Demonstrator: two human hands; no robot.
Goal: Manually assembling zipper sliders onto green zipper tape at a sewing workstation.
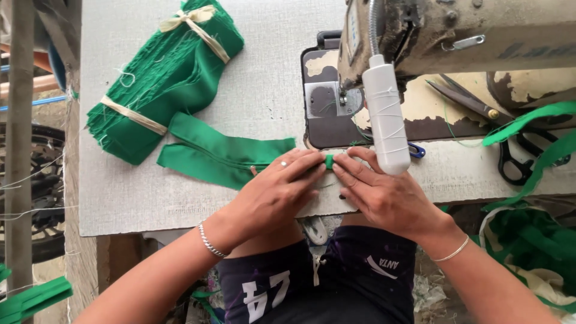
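A green fabric strip (228,157) is pinched at its folded end by the left hand (277,191) and right hand (384,195), fingers closed, just before the sewing machine (420,36). Fold is best kept flat, edges aligned. Tied green bundle (162,78) lies left.

Single head cam, looking steeply down from above the seated person, close range. Frame covers the table (180,204) front edge, the sewing machine (456,30) head at top right (partly cropped), both forearms entering from the bottom. No second view.
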